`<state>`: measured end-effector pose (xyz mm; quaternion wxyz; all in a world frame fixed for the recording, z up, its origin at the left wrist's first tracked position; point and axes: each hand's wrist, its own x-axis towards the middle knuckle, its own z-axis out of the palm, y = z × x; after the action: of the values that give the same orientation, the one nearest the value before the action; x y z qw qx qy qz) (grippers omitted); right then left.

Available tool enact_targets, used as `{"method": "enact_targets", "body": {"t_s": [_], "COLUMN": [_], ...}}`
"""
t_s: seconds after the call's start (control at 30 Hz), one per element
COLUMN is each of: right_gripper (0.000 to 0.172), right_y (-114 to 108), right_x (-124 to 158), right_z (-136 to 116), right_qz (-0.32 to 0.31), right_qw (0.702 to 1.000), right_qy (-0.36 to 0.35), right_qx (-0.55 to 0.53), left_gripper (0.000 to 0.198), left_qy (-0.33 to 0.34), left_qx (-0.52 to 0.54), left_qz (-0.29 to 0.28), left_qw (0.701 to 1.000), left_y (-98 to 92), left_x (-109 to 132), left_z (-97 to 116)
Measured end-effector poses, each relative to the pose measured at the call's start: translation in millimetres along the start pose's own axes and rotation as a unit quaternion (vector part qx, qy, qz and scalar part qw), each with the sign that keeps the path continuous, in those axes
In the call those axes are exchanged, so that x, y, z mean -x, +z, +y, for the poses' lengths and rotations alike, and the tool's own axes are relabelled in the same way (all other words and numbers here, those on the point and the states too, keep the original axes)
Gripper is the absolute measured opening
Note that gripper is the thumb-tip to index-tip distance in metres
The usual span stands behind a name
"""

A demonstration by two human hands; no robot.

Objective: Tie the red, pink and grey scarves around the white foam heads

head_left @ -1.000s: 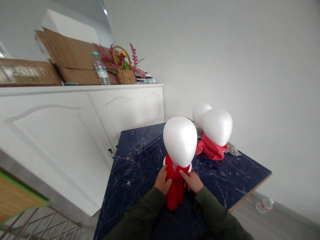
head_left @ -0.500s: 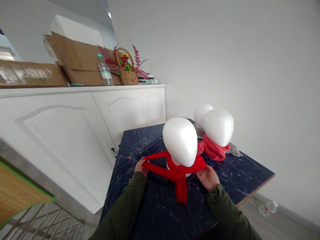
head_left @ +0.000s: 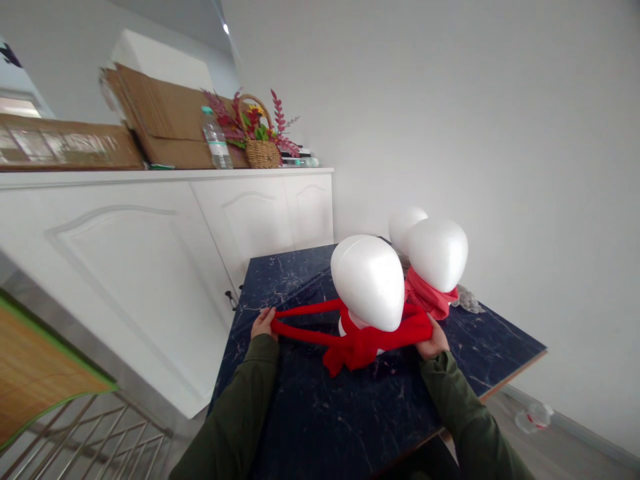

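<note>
1. Both arms, in dark green sleeves, reach forward from the bottom of the view, spread well apart.
2. The left hand (head_left: 263,323) is out to the left, fingers curled closed in a grip, knuckles up.
3. The right hand (head_left: 434,343) is out to the right, fingers likewise closed, thumb side toward the middle.

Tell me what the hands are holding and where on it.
Red scarf around the foam head: left hand grips one end, right hand the other.
</note>
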<state>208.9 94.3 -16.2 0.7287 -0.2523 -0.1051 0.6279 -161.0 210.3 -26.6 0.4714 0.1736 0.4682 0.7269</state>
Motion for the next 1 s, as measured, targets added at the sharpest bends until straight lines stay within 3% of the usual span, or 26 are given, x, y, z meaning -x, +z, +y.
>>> {"method": "enact_targets", "body": {"t_s": [0.23,0.4,0.47,0.53,0.6,0.63,0.67,0.7,0.73,0.8,0.87,1.0], "right_gripper": [0.028,0.024,0.022,0.018,0.015,0.015,0.017,0.016,0.014,0.011,0.020,0.027], "right_y": [19.7,24.1,21.6,16.1,9.1,5.8,3.2,1.4,0.3,0.1,1.0,-1.1], "right_x": [14.8,14.2,14.0,14.2,14.9,15.6,16.6,17.8,19.3,22.5,25.3,28.7], "right_z": [-22.6,-21.7,-17.2,-12.6,-9.9,-9.6,-10.2,-11.4,-13.4,-19.1,-26.8,-44.2], "right_qz": [0.005,-0.026,-0.021,-0.020,-0.043,-0.057,-0.069,-0.075,-0.074,-0.066,-0.063,-0.067], "right_qw": [1.000,1.000,1.000,1.000,0.998,0.995,0.991,0.988,0.986,0.986,0.987,0.987], "right_qy": [0.006,0.005,-0.006,0.003,0.052,0.083,0.111,0.134,0.146,0.151,0.147,0.147], "right_qx": [-0.022,-0.014,-0.014,-0.013,-0.020,-0.023,-0.022,-0.019,-0.015,-0.012,-0.012,-0.013], "left_gripper": [0.027,0.031,0.035,0.044,0.052,0.053,0.053,0.051,0.048,0.043,0.038,0.023], "left_qy": [0.088,0.175,0.272,0.363,0.377,0.362,0.343,0.327,0.310,0.275,0.244,0.236], "left_qx": [-0.138,-0.259,-0.345,-0.429,-0.465,-0.467,-0.462,-0.452,-0.435,-0.397,-0.372,-0.358], "left_qz": [-0.025,-0.085,-0.169,-0.315,-0.464,-0.518,-0.550,-0.558,-0.544,-0.474,-0.397,-0.266], "left_qw": [0.986,0.946,0.882,0.765,0.653,0.619,0.605,0.615,0.647,0.737,0.803,0.863], "left_y": [1.0,6.2,10.3,15.1,19.2,20.8,21.8,22.2,22.0,19.8,15.5,4.3], "left_x": [9.8,37.6,59.4,83.4,102.7,108.6,111.1,110.3,106.3,91.2,72.4,46.2], "left_z": [9.8,14.9,10.5,0.5,-12.3,-18.1,-22.4,-24.8,-25.2,-20.1,-10.5,7.1]}}
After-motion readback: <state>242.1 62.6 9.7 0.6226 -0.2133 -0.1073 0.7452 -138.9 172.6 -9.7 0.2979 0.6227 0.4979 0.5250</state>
